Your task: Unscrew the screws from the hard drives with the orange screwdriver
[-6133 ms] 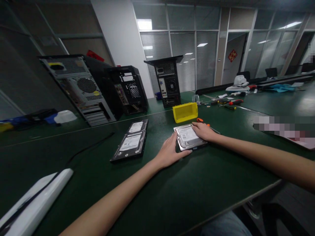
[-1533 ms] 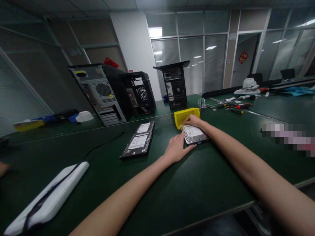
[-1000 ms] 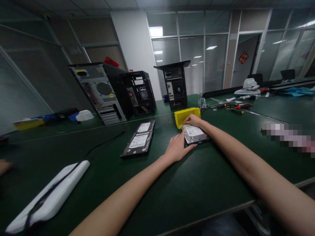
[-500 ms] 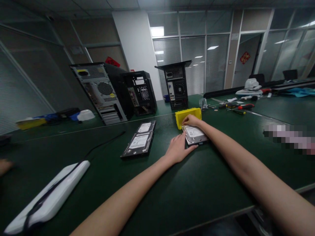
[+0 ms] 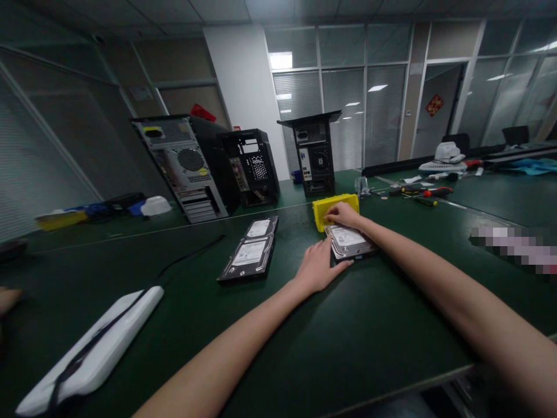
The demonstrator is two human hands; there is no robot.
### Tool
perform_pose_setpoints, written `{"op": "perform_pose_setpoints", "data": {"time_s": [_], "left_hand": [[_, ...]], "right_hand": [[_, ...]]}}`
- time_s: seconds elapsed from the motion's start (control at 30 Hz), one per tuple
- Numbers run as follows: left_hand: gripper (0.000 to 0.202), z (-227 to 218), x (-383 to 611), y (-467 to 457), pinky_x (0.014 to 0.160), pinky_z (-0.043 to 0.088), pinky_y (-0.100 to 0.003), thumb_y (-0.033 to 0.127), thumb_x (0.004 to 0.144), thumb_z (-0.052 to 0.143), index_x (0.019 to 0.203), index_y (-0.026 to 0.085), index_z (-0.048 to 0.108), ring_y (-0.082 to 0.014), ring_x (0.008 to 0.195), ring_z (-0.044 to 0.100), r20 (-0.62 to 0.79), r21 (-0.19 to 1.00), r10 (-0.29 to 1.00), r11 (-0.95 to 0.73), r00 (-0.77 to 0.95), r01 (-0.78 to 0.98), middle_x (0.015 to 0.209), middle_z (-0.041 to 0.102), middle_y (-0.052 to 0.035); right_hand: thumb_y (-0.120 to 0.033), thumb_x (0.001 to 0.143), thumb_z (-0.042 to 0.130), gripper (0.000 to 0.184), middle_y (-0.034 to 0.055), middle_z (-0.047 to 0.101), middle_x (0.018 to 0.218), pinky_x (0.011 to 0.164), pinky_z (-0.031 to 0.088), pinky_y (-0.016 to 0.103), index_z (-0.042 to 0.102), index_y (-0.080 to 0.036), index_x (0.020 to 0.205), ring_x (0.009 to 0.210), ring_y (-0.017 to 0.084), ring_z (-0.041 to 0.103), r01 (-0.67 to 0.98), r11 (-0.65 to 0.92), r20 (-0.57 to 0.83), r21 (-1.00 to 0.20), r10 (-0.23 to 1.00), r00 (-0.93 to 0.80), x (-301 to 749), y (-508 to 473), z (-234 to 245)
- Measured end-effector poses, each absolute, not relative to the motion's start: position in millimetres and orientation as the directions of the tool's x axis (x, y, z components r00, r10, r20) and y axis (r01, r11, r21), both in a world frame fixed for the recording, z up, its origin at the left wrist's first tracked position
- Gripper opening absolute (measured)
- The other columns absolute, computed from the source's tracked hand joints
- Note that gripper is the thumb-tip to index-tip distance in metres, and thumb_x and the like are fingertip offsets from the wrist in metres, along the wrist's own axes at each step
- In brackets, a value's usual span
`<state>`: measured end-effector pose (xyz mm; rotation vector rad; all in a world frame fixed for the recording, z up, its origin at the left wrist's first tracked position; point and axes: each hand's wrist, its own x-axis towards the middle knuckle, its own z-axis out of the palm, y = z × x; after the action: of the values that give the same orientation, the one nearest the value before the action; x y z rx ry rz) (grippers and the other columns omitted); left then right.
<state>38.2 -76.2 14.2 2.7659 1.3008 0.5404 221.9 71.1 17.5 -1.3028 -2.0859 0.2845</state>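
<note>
A silver hard drive (image 5: 348,240) with a white label lies flat on the green table. My left hand (image 5: 315,266) steadies it at its near left corner, fingers along the left side and thumb stretched along the front edge. Over the drive's far edge, my right hand (image 5: 343,215) has its fingers pinched together at the open side of a small yellow bin (image 5: 321,211). What those fingertips hold, if anything, is hidden. To the left, two more hard drives lie end to end, a nearer one (image 5: 250,255) and a farther one (image 5: 260,229).
Computer cases stand behind: a large tower (image 5: 191,162), an opened black case (image 5: 252,168) and another black case (image 5: 315,157). Screwdrivers (image 5: 429,194) lie at the back right. A white power strip-like object (image 5: 108,342) with a black cable is at the left, near another person's hand (image 5: 8,299).
The whole view has shifted slightly, so things appear a little lower and to the right. Both hands keep nearly the same places at the hard drive and yellow bin.
</note>
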Motion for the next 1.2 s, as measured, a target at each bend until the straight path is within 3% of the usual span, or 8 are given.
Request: {"op": "perform_pose_setpoints", "data": {"time_s": [0.27,0.47,0.7,1.2], "left_hand": [[0.084,14,39,-77,0.109,0.031,-0.045,0.068,0.084,0.039,0.142,0.009,0.030,-0.0314,0.131,0.042,0.274,0.200,0.766,-0.636,0.581,0.745,0.145,0.040,-0.0188],[0.079,16,38,-81,0.108,0.033,-0.045,0.067,0.083,0.041,0.139,0.011,0.037,-0.0313,0.129,0.044,0.277,0.202,0.769,-0.633,0.576,0.747,0.142,0.045,-0.0181],[0.084,15,39,-79,0.109,0.031,-0.044,0.069,0.083,0.039,0.141,0.007,0.032,-0.0320,0.131,0.042,0.268,0.200,0.773,-0.628,0.575,0.752,0.143,0.042,-0.0207],[0.080,19,38,-80,0.108,0.032,-0.044,0.066,0.084,0.041,0.141,0.011,0.033,-0.0314,0.131,0.042,0.264,0.204,0.775,-0.627,0.574,0.752,0.143,0.044,-0.0177]], "right_hand": [[-0.014,0.075,0.064,0.018,0.0056,0.074,0.084,0.068,0.045,0.019,0.077,-0.013,0.087,0.075,0.015,0.067,0.718,0.584,0.313,-0.379,0.811,-0.494,226,49,52],[-0.014,0.077,0.063,0.021,0.0056,0.074,0.089,0.071,0.046,0.018,0.077,-0.013,0.093,0.078,0.014,0.068,0.706,0.600,0.282,-0.376,0.800,-0.529,213,52,51],[-0.016,0.077,0.064,0.021,0.0071,0.074,0.093,0.077,0.047,0.019,0.076,-0.012,0.094,0.086,0.017,0.069,0.725,0.600,0.286,-0.338,0.800,-0.528,214,54,49],[-0.020,0.080,0.062,0.022,0.0064,0.073,0.098,0.082,0.048,0.020,0.077,-0.016,0.097,0.092,0.019,0.069,0.746,0.631,0.270,-0.212,0.772,-0.576,212,54,50]]}}
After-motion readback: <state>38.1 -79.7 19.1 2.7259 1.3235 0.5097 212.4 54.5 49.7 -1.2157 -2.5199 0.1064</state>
